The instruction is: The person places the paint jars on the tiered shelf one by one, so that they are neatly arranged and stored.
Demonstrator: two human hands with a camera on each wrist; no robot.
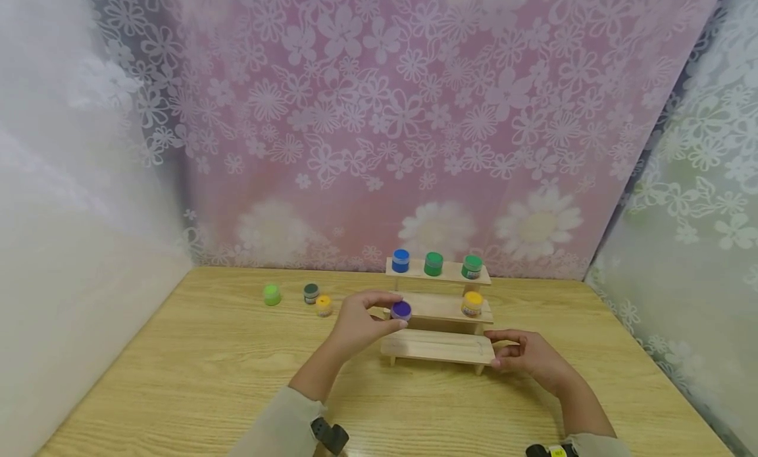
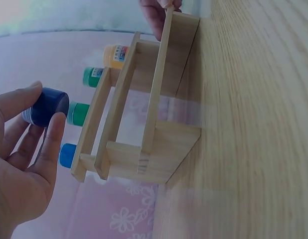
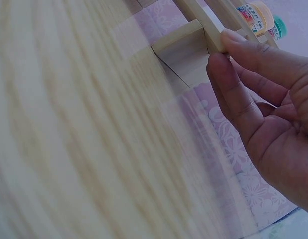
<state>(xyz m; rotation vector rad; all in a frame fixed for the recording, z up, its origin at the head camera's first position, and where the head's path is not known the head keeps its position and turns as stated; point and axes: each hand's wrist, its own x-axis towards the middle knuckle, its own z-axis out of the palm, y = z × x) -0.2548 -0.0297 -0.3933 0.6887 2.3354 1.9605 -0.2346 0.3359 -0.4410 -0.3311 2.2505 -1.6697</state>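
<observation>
Nearest in head view: left sleeve (image 1: pixel 278 424), in front and left of the wooden rack (image 1: pixel 435 345). Left hand (image 1: pixel 355 322), grip pinching one purple jar (image 1: pixel 401 311) by the left end of the rack's middle tier. Left wrist view: same jar, clear of the rack; best kept level, base flat before any release. Right wrist view: right hand (image 3: pixel 281 134), grip pinching the rack's lowest tier, right end; light, steady pressure advisable, lest the rack shift.

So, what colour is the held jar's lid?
Purple lid, best seen in the head view.
</observation>
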